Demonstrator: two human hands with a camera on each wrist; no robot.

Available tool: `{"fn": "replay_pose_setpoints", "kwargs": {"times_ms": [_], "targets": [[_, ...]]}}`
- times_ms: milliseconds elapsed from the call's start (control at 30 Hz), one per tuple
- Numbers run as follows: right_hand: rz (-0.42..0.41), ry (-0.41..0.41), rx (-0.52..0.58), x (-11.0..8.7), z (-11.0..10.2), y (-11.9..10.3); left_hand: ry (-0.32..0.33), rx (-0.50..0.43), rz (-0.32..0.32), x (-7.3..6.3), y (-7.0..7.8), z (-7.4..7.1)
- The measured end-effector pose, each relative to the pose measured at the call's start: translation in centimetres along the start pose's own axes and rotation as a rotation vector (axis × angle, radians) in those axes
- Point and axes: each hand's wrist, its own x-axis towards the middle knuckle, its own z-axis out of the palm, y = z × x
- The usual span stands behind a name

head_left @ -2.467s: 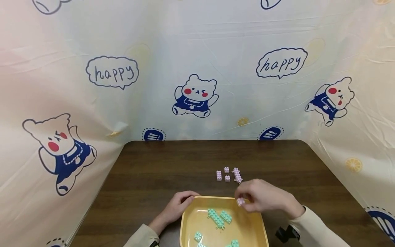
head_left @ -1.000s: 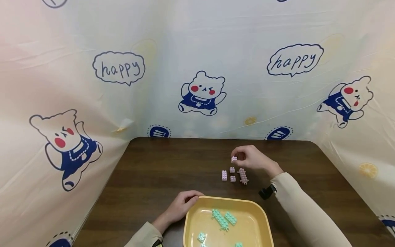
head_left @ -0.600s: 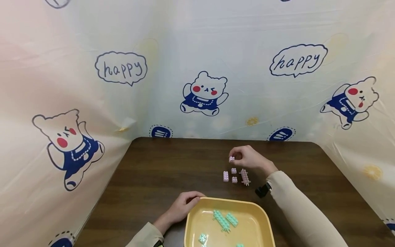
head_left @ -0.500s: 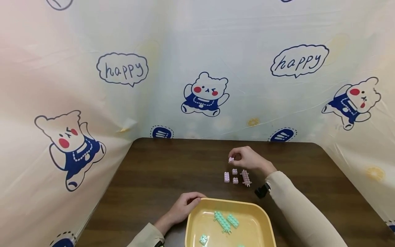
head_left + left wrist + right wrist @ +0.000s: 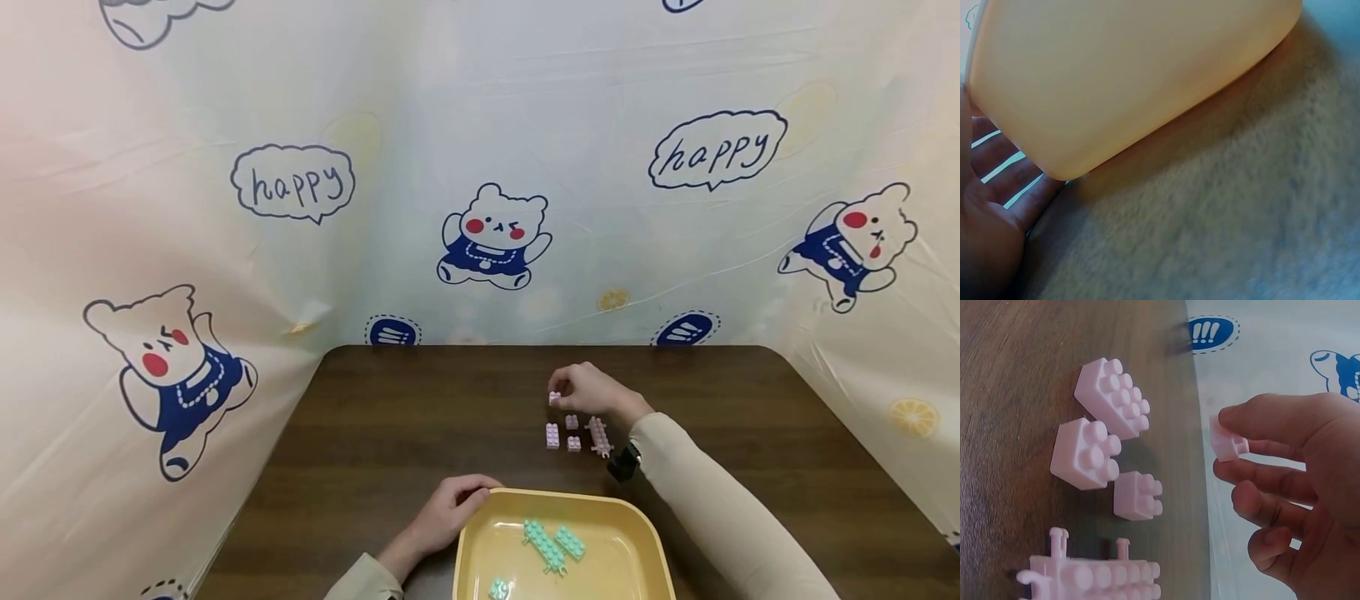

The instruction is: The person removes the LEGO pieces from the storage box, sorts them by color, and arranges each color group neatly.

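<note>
My right hand (image 5: 594,392) pinches a small pink building brick (image 5: 1224,440) between thumb and fingers, above the far part of the table. Below it lie a long pink brick with side pegs (image 5: 599,437), an eight-stud pink brick (image 5: 552,436) and two small pink bricks, one of them a four-stud brick (image 5: 1084,455). My left hand (image 5: 444,515) holds the far left corner of a yellow tray (image 5: 463,575), with fingers round its outside in the left wrist view. Inside the tray are a long green brick (image 5: 545,547), a shorter green brick (image 5: 570,542) and a small green brick (image 5: 498,589).
The dark wooden table (image 5: 420,408) reaches back to a printed curtain (image 5: 397,250) with bears and lettering, which also hangs at both sides. A black wrist strap piece (image 5: 624,462) sits on the right sleeve. The tray's near part is cut off by the frame.
My right hand has carried the small pink brick from over the tray to beyond the other pink bricks, and lately drifts slightly left. My left hand stays on the tray corner.
</note>
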Motion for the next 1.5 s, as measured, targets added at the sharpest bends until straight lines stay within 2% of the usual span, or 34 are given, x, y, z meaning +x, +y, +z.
{"fn": "replay_pose_setpoints", "kwargs": {"times_ms": [267,500,733,1500], "targets": [[0.089,-0.044,-0.006,0.8,0.9,-0.5,0.006,0.005,0.008,0.0,0.0,-0.1],[0.116,-0.050,-0.024,1.1,1.4,-1.1,0.003,0.000,0.015,-0.2,-0.2,0.0],[0.148,-0.055,-0.039,1.2,1.7,-1.1,-0.017,-0.021,0.020,-0.2,2.8,-0.1],[0.153,-0.087,-0.087,1.5,2.6,-0.1,-0.010,-0.007,0.019,-0.2,2.6,-0.1]]}}
